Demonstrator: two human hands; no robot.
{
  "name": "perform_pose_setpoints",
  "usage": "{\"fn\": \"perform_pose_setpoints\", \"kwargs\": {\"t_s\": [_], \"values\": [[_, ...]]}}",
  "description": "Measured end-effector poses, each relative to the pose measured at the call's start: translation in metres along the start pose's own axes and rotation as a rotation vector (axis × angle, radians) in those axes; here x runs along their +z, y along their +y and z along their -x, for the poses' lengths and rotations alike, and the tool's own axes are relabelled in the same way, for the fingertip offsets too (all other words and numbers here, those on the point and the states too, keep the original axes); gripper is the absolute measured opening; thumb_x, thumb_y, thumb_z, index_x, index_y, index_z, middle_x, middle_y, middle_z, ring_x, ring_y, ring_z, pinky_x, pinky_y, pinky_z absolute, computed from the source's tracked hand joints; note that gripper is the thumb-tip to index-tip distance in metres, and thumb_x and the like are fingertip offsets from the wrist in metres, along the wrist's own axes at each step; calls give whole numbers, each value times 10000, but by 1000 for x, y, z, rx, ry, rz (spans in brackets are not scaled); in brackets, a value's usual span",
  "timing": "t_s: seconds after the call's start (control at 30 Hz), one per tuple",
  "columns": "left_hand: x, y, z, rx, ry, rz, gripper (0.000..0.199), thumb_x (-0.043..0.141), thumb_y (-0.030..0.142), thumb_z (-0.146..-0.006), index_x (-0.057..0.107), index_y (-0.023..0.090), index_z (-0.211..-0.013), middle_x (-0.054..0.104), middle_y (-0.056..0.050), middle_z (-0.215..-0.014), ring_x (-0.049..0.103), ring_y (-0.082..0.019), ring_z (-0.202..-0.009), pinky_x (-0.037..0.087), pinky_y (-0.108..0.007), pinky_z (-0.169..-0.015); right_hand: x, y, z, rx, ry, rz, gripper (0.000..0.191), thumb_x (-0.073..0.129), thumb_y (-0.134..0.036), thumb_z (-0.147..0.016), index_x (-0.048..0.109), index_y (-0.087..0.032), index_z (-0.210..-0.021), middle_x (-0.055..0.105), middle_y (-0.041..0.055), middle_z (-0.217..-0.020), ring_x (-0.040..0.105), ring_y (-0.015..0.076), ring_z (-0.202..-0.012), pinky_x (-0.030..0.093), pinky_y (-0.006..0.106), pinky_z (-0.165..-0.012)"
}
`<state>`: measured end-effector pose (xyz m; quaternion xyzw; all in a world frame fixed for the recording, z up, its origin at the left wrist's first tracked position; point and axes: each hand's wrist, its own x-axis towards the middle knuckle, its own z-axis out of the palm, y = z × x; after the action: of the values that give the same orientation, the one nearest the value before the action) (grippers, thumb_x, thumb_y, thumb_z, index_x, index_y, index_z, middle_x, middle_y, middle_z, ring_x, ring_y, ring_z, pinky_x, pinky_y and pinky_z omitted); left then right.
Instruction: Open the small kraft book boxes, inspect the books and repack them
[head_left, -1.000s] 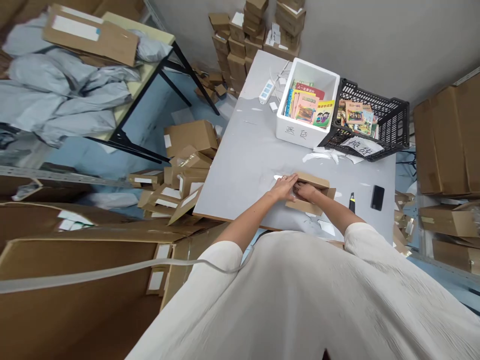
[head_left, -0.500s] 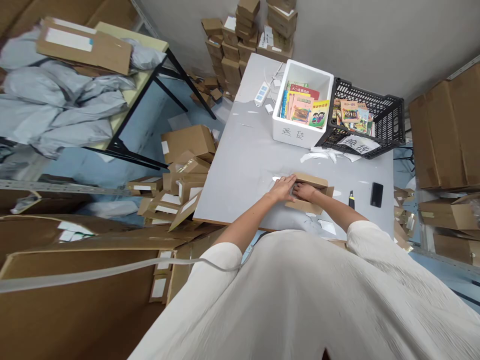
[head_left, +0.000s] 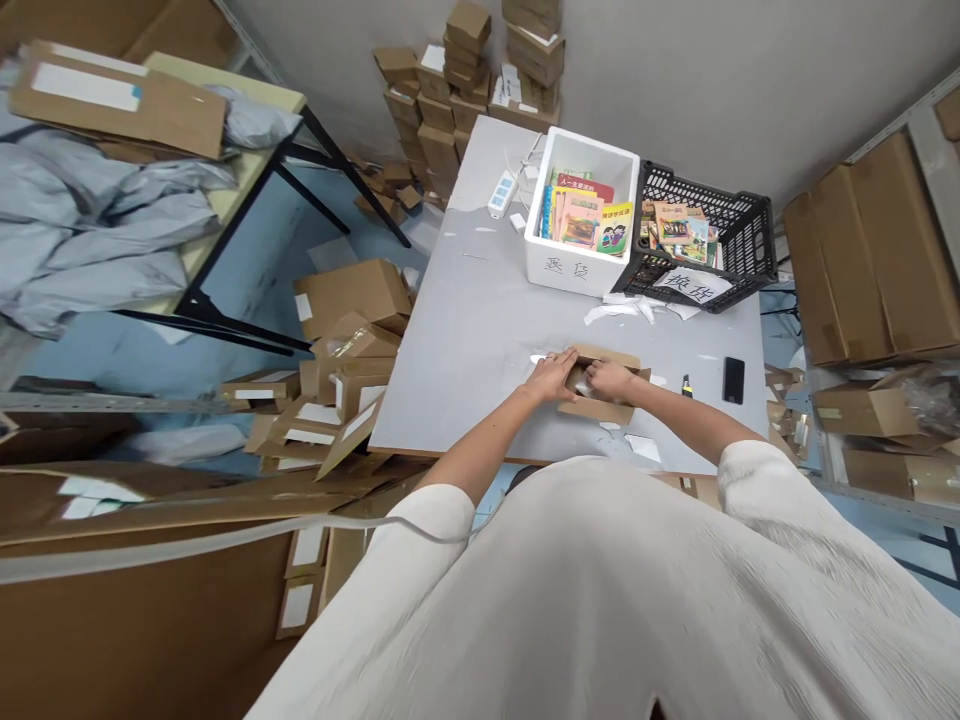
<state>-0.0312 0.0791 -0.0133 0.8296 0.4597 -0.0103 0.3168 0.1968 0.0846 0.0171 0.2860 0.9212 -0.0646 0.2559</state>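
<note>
Light, stiff box [head_left: 604,410], I judge — hold its end, where my left hand [head_left: 552,377] spreads open; right hand [head_left: 609,380] inside, grip unclear.

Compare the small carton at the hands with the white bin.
The carton is brown; the bin is white with black writing. The carton is smaller and lower than the bin. The right hand is inside the carton; the bin holds books. Both sit open-topped on the grey table.

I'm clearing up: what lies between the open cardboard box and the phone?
The head view shows a yellow-and-black cutter and, nearer the open cardboard box, a small white patch.
</note>
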Motion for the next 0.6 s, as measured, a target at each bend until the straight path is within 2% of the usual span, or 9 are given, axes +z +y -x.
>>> {"fn": "perform_pose_setpoints", "kwargs": {"t_s": [0.1,0.2,0.3,0.37,0.47,0.53,0.6], "values": [[-2,-1,0,-6,-2,-5,1359,957,629,-784,197,295,-1861,202,-142,-1936,400,-480,-1648,386,-548,-1309,-16,7,28,91,57,-13,307,565,-101,-1044,808,-120,-1231,783,206,-1259,682,319,-1204,466,410,-1047],[-5,-1,0,-7,-7,-6,1349,939,646,-793,199,281,-1860,196,-147,-1936,396,-483,-1653,390,-540,-1307,-25,25,63,253,158,-112,308,590,-110,-1015,776,-132,-1259,765,215,-1256,655,348,-1222,458,439,-1062],[-8,0,0,-4,-7,-15,1326,920,644,-807,199,279,-1859,195,-153,-1935,404,-481,-1653,394,-543,-1306,-22,53,100,455,420,-408,270,609,-215,-1035,769,-138,-1238,769,203,-1224,653,371,-1178,485,468,-1053],[-9,1,1,-17,-16,-28,1320,918,641,-808,201,284,-1857,196,-156,-1935,400,-486,-1659,393,-553,-1308,-14,74,121,591,644,-646,230,652,-300,-1022,767,-156,-1159,776,160,-1149,663,340,-1084,522,447,-1011],[-12,4,2,-41,-30,-52,1322,922,653,-804,203,297,-1854,197,-167,-1933,385,-497,-1671,390,-566,-1307,9,98,142,818,949,-1015,229,730,-393,-954,741,-178,-1031,755,65,-967,642,241,-911,548,362,-886],[-13,6,3,-52,-36,-67,1321,922,662,-806,199,307,-1853,194,-170,-1933,378,-499,-1674,388,-567,-1305,29,106,148,976,1080,-1232,210,756,-386,-905,702,-184,-926,708,18,-847,606,190,-822,526,304,-782],[-15,9,4,-65,-39,-80,1312,915,660,-815,192,311,-1853,192,-167,-1934,372,-497,-1678,388,-570,-1306,51,104,147,1157,1117,-1404,192,763,-349,-871,644,-204,-832,628,-28,-724,545,150,-720,478,254,-668]]}}
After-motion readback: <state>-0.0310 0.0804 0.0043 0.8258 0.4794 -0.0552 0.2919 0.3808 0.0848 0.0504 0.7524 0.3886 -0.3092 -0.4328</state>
